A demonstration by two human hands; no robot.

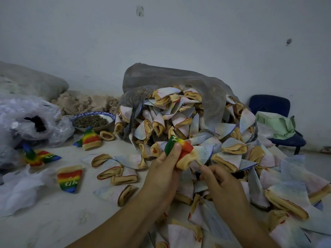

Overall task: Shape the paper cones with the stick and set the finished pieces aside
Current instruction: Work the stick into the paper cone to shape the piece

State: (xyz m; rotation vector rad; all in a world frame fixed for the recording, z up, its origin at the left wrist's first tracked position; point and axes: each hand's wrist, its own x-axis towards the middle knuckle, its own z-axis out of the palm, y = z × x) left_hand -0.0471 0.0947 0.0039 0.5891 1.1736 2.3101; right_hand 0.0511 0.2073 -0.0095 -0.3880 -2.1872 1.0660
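Fingers of the left hand (166, 169) are clamped on a rainbow cone (180, 148), with the thumb pressing on its green side. The cone is held up in the air at the middle of the scene, just in front of the heap. Its tan open end points down to the right, and the stick (199, 162) goes into this opening. The right hand (221, 182) has its fingers closed around the near part of the stick; only a short piece shows between hand and cone. Both hands are over the near slope of a big heap of pale cones (179, 120), which spills out of a grey bag (161, 77) by the far wall and runs to the right and near edges of the view. On the left, finished rainbow pieces (69, 180) lie apart from each other on the counter (62, 217), with some pale cones between them and the heap. Bare counter is open at the near left, beside the left forearm. Farther left are a clear plastic bag (26, 120) and a bowl (78, 117) of dark pellets. A blue chair (268, 104) stands at the far right.
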